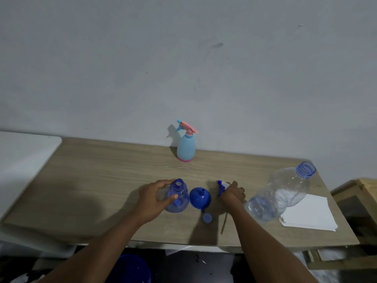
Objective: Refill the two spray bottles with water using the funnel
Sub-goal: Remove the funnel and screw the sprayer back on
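Head view, looking down at a light wooden table (pixel 98 172) pushed against a plain grey wall (pixel 183 58). Just below centre frame, the left hand (pixel 154 199) is wrapped round a see-through blue plastic spray bottle body (pixel 177 198), thumb on the near side and fingers curled up by the neck. The top is off, so the neck is open, and it's standing upright.

Right beside it, to the right, sits a solid blue plastic funnel (pixel 200 199), wide end down and spout pointing up. The two look to be touching or nearly so, I can't really tell. A small round blue cap (pixel 207 218) lies flat on the table just below the funnel.

The right hand (pixel 233 193) has its fingers closed around a white and blue trigger spray head (pixel 222 185), with the nozzle poking out to the left. The thin dip tube (pixel 224 221) trails down toward the table's front edge.

At right of frame stands a big clear plastic water bottle (pixel 279 193), uncapped, with a blue neck ring, leaning toward the upper right in this wide lens. A stack of white paper (pixel 310 215) lies next to it.

The other sprayer, a light blue bottle with a pink trigger and pink base (pixel 185 149), stands at the back by the wall, well apart from both hands, head still on.

A blue bucket (pixel 132 268) peeks out under the table at the bottom of frame.
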Tool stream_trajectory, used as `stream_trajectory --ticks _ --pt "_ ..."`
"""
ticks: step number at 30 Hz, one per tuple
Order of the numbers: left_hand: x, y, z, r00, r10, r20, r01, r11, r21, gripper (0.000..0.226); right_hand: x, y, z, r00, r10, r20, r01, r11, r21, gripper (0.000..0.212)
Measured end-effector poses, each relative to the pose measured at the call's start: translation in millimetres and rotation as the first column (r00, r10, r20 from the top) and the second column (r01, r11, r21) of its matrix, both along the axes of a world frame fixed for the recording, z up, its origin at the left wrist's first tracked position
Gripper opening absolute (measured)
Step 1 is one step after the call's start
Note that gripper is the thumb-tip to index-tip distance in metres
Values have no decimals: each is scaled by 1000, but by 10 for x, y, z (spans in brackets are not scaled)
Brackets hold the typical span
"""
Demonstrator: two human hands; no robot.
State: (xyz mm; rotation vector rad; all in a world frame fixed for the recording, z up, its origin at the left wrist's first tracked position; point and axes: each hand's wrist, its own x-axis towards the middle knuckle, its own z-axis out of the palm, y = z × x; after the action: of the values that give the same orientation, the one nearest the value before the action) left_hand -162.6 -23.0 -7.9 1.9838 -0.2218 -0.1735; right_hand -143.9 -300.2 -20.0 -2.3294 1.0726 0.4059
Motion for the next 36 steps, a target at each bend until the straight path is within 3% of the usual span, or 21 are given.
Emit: stream_trajectory --ticks 6,11,15,19,24,29,36 --pt "-12 -14 -56 997 -74 -16 74 997 -31 58 88 -23 -146 989 -121 83 118 992 40 57" --pt "15 -39 -92 991 -126 -52 121 989 -89 58 103 -62 -45 977 -154 148 141 986 95 63" --pt "42 -50 -129 988 -136 -74 127 985 -119 56 152 -131 132 914 -256 316 174 948 265 61" --pt "67 -39 -144 984 -152 -94 140 982 -125 56 112 -99 341 837 -248 489 43 919 392 51" --pt "80 -43 -122 985 -165 -46 163 986 -44 62 67 -29 687 723 -204 659 -126 900 417 47" --pt "35 -78 -89 988 -152 -11 152 988 -16 60 -15 69 870 654 -198 730 -215 877 430 38" --pt "-64 -154 47 996 -71 57 74 996 -55 56 -111 179 1171 561 -346 752 -253 793 554 35"
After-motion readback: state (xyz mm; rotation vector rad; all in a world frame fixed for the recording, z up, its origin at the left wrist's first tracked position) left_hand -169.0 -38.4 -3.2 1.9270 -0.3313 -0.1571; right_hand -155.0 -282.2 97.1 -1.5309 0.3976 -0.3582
